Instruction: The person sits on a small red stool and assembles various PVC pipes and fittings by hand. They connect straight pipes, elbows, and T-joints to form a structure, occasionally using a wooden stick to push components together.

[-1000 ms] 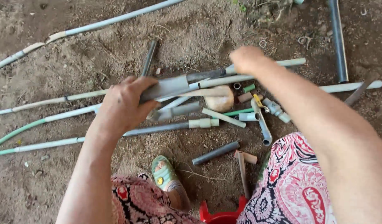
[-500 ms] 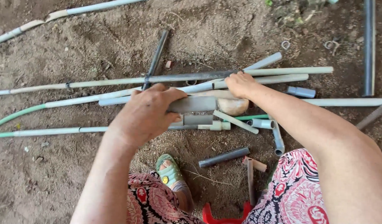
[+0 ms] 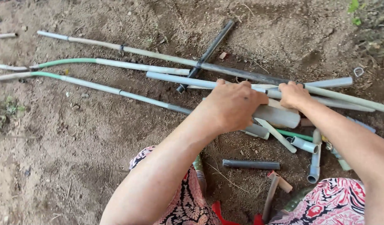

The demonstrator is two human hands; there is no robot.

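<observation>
Over bare dirt ground, long thin pipes trail away left of a thick grey pipe. Left hand, forearm stretched forward and palm down, wraps closed over that pipe's left part. Just right of it, right hand, wrist bent, clamps a thinner pale pipe lying behind. Short pipe offcuts lie nearer the person.

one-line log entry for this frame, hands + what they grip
left hand: wrapped over wide grey pipe | right hand: gripping long thin pipe | surface: dirt ground
</observation>
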